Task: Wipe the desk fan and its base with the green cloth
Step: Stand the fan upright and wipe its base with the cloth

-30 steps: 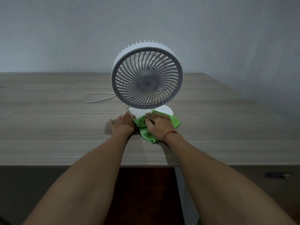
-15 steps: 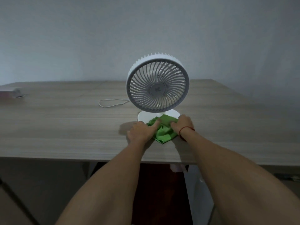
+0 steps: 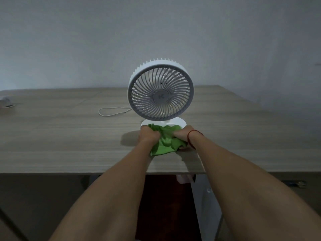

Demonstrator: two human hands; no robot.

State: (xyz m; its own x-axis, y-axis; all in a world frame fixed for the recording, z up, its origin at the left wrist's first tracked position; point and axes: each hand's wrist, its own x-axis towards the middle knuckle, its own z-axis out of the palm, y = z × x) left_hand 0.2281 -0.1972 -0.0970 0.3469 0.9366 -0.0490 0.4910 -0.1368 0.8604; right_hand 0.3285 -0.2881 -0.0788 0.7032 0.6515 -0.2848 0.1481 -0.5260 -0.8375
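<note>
A white desk fan (image 3: 160, 90) with a round grey grille stands upright on a wooden desk (image 3: 60, 136), facing me. Its round white base (image 3: 178, 122) shows just below the grille, its front part hidden by the cloth. The green cloth (image 3: 165, 143) lies bunched in front of the base and partly over it. My left hand (image 3: 147, 135) grips the cloth's left side with closed fingers. My right hand (image 3: 182, 135), a red string on its wrist, grips the cloth's right side.
A thin white cord (image 3: 112, 112) loops on the desk left of the fan. A small pale object (image 3: 7, 102) sits at the desk's far left edge. A plain wall rises behind. The desk's front edge runs under my forearms.
Both hands have closed on the cloth and gathered it up in front of the base. A second ago the right hand lay flat on it and the left hand rested beside it.
</note>
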